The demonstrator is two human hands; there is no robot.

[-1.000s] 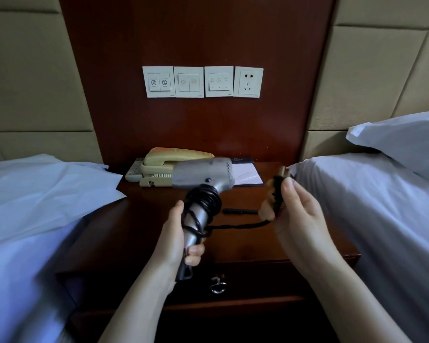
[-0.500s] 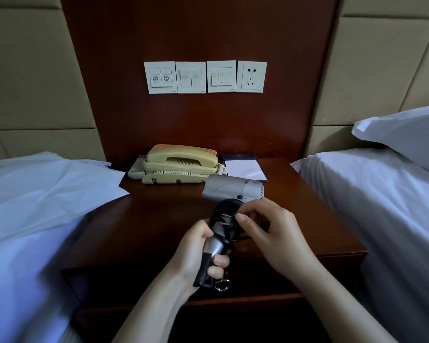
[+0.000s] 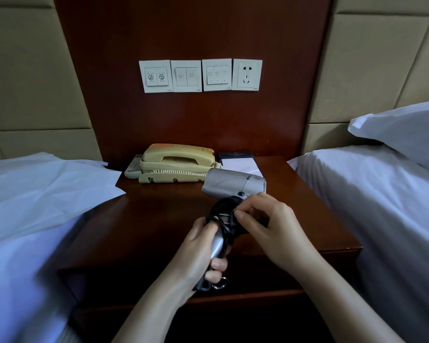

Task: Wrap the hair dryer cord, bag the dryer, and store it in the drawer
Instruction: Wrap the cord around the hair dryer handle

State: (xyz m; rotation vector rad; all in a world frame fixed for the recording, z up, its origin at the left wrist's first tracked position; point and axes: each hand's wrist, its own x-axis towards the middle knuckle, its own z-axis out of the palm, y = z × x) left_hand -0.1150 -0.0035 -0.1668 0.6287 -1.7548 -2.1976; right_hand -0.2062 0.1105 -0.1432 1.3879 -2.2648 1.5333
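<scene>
A silver hair dryer [image 3: 233,184] is held upright over the dark wooden nightstand [image 3: 144,233], its barrel pointing left. My left hand [image 3: 198,253] grips the handle low down. A black cord [image 3: 224,216] is coiled around the top of the handle. My right hand [image 3: 265,226] pinches the coil with fingertips, just below the barrel. Below my left hand a round metal drawer pull [image 3: 219,284] shows on the shut drawer front [image 3: 124,285]. No bag is in view.
A yellowish telephone [image 3: 177,163] and a notepad [image 3: 240,164] sit at the back of the nightstand, a remote [image 3: 133,167] beside the phone. White beds flank it left [image 3: 35,206] and right [image 3: 382,206]. Wall switches and a socket [image 3: 247,75] are above.
A second ago my right hand held the cord's end stretched out to the right. It has since come in to the coil on the handle, and the dryer has moved lower and rightward.
</scene>
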